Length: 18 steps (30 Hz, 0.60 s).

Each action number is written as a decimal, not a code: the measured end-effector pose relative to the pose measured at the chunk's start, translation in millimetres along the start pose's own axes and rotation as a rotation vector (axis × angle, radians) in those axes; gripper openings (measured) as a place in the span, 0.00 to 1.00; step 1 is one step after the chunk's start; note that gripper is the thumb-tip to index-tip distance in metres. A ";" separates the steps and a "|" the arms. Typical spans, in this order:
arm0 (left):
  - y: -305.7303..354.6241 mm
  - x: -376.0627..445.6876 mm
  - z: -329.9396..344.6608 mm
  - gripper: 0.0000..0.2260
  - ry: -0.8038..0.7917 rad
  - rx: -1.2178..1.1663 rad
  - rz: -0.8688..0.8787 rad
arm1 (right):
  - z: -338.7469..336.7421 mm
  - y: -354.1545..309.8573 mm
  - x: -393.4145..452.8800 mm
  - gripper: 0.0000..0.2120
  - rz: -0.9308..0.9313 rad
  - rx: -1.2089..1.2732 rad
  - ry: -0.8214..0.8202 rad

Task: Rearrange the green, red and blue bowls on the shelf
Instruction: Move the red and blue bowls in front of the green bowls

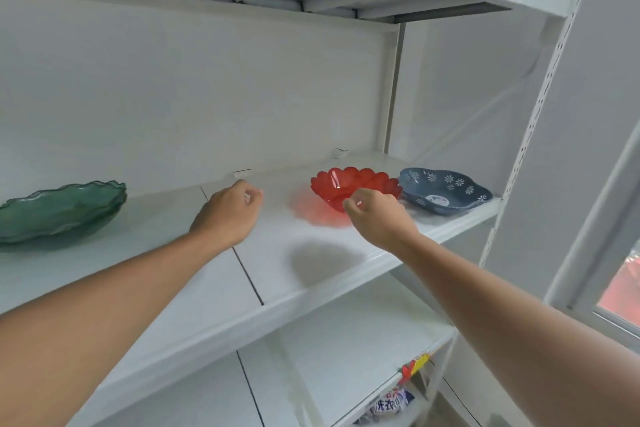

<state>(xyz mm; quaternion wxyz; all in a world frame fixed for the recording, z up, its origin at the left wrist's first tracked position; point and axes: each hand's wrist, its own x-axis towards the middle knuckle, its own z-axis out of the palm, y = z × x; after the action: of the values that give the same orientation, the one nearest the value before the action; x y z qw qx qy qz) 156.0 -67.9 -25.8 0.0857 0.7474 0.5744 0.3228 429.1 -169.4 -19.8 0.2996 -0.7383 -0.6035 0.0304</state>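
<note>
On shelf point(311, 274): green bowl point(60, 211), red bowl point(349, 185), blue bowl point(446, 191); hands empty.

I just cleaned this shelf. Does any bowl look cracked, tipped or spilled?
Nothing stands out. The green bowl, red bowl and blue bowl all sit upright on the shelf, with no cracks or spills visible. The red and blue bowls sit very close together; contact is unclear.

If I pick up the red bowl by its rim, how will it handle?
The red bowl looks like thin translucent plastic, so probably light and slightly flexible. Its scalloped rim should give fingers purchase. It sits close to the blue bowl, so lifting may nudge that one.
</note>
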 end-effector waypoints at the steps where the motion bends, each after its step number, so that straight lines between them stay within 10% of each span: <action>1: 8.2 6.4 6.1 0.16 -0.009 0.002 0.003 | -4.4 7.3 3.5 0.17 0.012 -0.004 0.006; 18: 95.3 70.8 81.7 0.22 -0.148 -0.037 -0.056 | -73.8 142.5 63.8 0.15 0.230 -0.058 0.116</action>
<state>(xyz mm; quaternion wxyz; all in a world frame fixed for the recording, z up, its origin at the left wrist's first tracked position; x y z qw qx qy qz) 289.3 -14.4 -14.6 0.1506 0.7512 0.5809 0.2747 600.7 -154.5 -7.5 0.3070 -0.8115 -0.4973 0.0042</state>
